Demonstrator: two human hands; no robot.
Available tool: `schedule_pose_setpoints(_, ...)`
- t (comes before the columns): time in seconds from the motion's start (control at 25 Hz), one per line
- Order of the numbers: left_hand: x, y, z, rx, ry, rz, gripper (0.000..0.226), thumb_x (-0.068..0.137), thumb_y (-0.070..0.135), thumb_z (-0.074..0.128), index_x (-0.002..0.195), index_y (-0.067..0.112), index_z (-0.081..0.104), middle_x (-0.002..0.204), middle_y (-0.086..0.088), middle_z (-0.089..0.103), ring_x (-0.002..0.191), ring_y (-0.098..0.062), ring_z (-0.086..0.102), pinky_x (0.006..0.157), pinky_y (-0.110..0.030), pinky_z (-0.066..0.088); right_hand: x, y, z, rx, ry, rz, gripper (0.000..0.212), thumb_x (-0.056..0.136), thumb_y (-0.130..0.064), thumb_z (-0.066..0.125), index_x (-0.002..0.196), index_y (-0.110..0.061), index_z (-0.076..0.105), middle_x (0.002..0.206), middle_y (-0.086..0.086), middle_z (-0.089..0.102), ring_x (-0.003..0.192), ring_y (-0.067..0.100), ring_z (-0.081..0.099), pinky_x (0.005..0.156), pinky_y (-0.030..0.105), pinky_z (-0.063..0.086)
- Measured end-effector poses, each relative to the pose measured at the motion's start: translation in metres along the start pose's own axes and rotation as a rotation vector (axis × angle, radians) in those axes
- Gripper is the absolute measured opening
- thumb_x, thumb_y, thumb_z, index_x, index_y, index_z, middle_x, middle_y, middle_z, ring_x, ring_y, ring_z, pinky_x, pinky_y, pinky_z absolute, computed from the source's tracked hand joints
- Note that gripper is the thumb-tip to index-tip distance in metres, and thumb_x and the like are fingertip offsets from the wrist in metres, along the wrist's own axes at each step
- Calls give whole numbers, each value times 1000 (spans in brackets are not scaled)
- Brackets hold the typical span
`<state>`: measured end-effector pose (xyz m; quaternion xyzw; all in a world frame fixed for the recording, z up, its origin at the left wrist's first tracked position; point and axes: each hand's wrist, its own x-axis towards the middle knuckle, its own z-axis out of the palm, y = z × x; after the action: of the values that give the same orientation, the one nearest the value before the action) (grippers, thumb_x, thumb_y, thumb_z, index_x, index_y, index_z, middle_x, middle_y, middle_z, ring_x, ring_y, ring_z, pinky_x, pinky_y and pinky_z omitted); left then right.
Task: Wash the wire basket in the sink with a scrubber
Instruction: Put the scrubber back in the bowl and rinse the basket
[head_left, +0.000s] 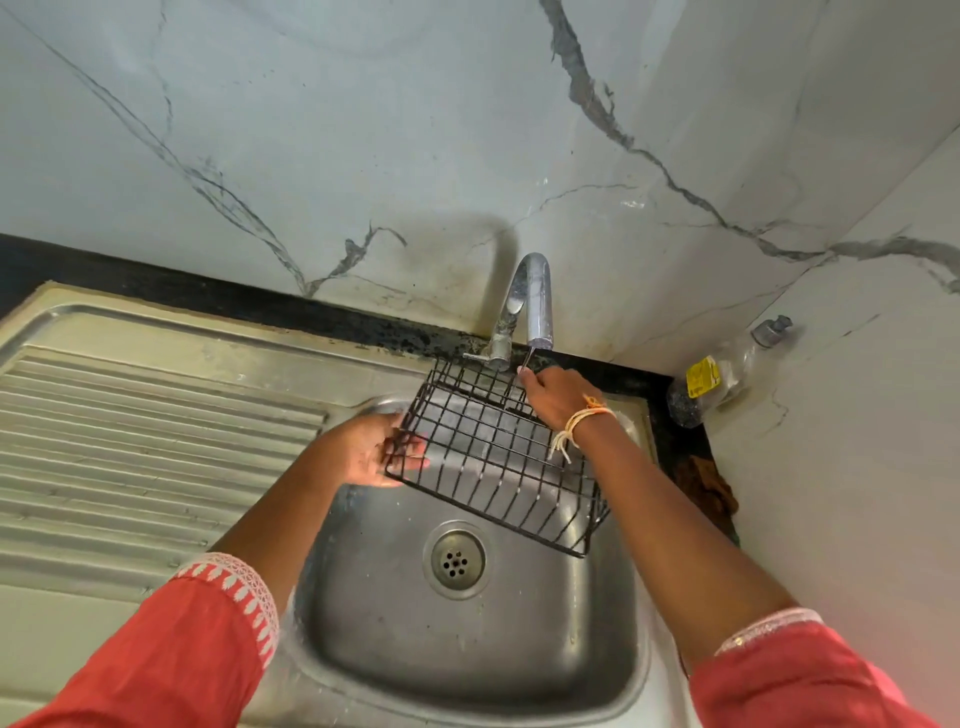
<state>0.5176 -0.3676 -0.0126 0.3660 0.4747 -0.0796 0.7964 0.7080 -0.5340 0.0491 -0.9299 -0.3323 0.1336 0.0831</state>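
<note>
We are gripping the black wire basket (493, 457) over the sink (467, 649), left hand (374, 452) clamped on its end, right hand (556, 397) pinching its far rim; it is looking light, stiff, wet-slippery, best held by the rim wires.

Home kitchen. Steel sink (332, 597) with ribbed drainboard (156, 426) set into a dark counter (156, 296), curved tap (530, 306) at its back edge, marble-look wall tiles (363, 130), soap bottle (727, 374) leaning in the counter's back right corner.

One wire basket (493, 452), one sink (467, 644), one tap (524, 306), one bottle (727, 376) (clear plastic), two hands.
</note>
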Motion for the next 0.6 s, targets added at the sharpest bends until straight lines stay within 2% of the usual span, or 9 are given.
schedule_pose_setpoints(0.04,-2,0,2,38,-2,26,47,100,44,43,83,7,66,64,-7,67,63,-22,66,75,-39,55,1,0,-4,-46,-28,-23,61,97,-56,22,68,-17,57,73,6,61,73,25,61,68,34,48)
schedule_pose_setpoints(0.08,-1,0,4,22,-2,50,46,98,48,46,79,9,64,57,-5,62,49,-17,61,56,-31,53,1,-2,-7,-75,-41,-36,61,98,-55,20,70,-17,58,74,5,62,75,25,62,68,33,46)
schedule_pose_setpoints(0.12,2,-3,8,-27,2,70,43,95,48,51,70,14,58,47,0,53,36,-13,50,42,-23,44,0,-5,-9,-91,-36,-41,61,99,-54,19,75,-16,60,77,5,63,78,25,62,69,33,46)
schedule_pose_setpoints(0.16,5,-7,13,-76,-5,91,42,93,47,54,62,20,49,41,4,44,30,-10,39,35,-17,33,-1,-9,-8,-98,-12,-43,59,100,-52,18,84,-16,62,83,6,64,84,26,62,74,35,46)
schedule_pose_setpoints(0.24,10,-15,18,-149,-20,131,47,94,44,55,56,23,38,37,7,34,26,-8,30,35,-12,20,-6,-17,1,-96,67,-13,54,100,-50,17,113,-19,59,108,11,62,107,30,56,93,44,40)
schedule_pose_setpoints(0.36,19,-22,15,-146,17,205,43,93,40,56,58,22,38,38,5,34,28,-11,30,38,-15,20,-29,-40,29,-126,118,51,66,96,-60,14,147,-21,31,150,19,29,140,35,24,114,56,15)
schedule_pose_setpoints(0.48,25,-23,11,-157,45,214,42,92,44,58,60,20,45,40,4,39,29,-12,34,39,-15,24,-65,-73,53,-74,89,-201,73,95,-61,12,153,-17,4,160,9,1,147,27,-2,118,53,6)
schedule_pose_setpoints(0.56,23,-24,6,-195,12,203,50,93,45,57,51,19,46,36,5,38,26,-10,33,37,-12,23,-74,-60,54,-57,94,-356,69,96,-58,15,153,-21,2,160,0,-1,147,18,-5,119,51,6)
schedule_pose_setpoints(0.6,22,-24,2,-222,-14,209,56,93,45,55,44,20,44,34,6,36,25,-9,32,36,-11,22,-69,-41,50,-32,113,-324,68,96,-57,17,153,-22,3,160,-2,1,147,16,-4,119,50,7)
